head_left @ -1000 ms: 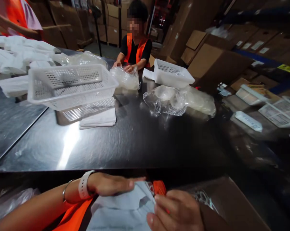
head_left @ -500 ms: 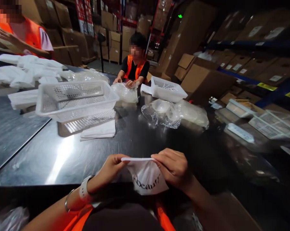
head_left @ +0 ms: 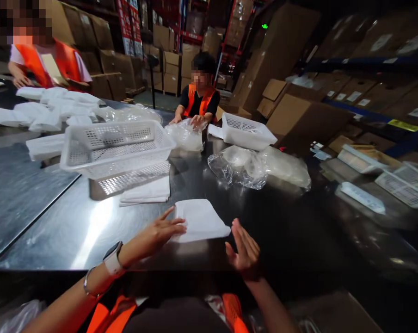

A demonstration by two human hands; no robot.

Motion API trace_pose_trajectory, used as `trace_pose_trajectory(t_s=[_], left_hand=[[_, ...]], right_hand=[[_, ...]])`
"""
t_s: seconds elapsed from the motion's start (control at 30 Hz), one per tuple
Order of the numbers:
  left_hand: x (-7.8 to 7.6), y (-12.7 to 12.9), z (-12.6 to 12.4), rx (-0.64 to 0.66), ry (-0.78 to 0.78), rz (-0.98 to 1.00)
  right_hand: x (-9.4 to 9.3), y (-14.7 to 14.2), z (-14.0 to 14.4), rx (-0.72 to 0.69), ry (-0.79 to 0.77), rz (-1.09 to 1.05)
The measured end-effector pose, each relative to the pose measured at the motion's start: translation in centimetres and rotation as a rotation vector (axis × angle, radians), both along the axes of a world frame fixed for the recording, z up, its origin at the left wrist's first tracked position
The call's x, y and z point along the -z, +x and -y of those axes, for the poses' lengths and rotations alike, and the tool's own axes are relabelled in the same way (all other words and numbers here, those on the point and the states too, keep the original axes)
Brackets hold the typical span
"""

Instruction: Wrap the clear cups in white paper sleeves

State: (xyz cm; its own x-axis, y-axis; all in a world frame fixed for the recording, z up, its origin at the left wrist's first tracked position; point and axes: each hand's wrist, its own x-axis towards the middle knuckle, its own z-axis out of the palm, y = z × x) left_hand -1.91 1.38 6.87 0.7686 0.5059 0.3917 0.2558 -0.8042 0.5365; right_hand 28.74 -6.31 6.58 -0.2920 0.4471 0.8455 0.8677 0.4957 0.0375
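Observation:
A white cloth bag [head_left: 200, 219] lies flat on the metal table in front of me, its plain side up; the black lettering does not show. My left hand [head_left: 162, 231] rests its spread fingertips on the bag's left edge. At the bag's right corner, my right hand [head_left: 244, 247] is raised on its side with fingers stretched, holding nothing. Beyond the left hand, a small stack of folded white cloth [head_left: 148, 190] lies partly beneath a white perforated plastic basket [head_left: 117, 143].
Clear plastic bags [head_left: 238, 164] lie beyond my right hand. Farther back is a second white basket [head_left: 247, 129]. A co-worker [head_left: 200, 99] handles clear plastic across the table; another person [head_left: 51, 64] stands at the far left behind a pile of white bundles [head_left: 49, 108].
The white bag has gone from being held up between both hands to lying flat on the table. Both hands have let go of their pinch and opened.

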Motion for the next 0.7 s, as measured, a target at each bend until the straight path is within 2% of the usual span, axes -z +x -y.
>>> trace_pose_trajectory(t_s=[0.07, 0.1, 0.13, 0.2, 0.27, 0.37, 0.53, 0.7], left_hand=[[1.0, -0.3, 1.2, 0.051, 0.014, -0.011], [1.3, -0.4, 1.7, 0.082, 0.027, -0.011], [1.6, -0.5, 2.2, 0.115, 0.047, -0.005], [2.0, -0.9, 2.8, 0.154, 0.102, 0.000], [2.3, -1.2, 2.7, 0.152, 0.158, -0.015], [2.7, -1.5, 1.8, 0.139, 0.212, -0.031], [3.2, -1.5, 0.7, 0.128, 0.259, -0.012], [3.1, -2.1, 0.3, 0.063, 0.269, -0.008]], right_hand=[[1.2, 0.7, 0.6, 0.006, -0.118, -0.239], [1.4, 1.1, 0.9, -0.034, -0.187, -0.272], [1.4, 1.5, 1.0, -0.102, -0.257, -0.227], [1.4, 2.2, 1.2, -0.259, -0.367, 0.021], [1.6, 2.5, 1.4, -0.347, -0.428, 0.243], [2.6, 1.6, 1.7, -0.351, -0.381, 0.323], [4.1, -2.1, 1.9, -0.307, -0.135, 0.229], [4.6, -4.0, 1.9, -0.291, -0.102, 0.075]])
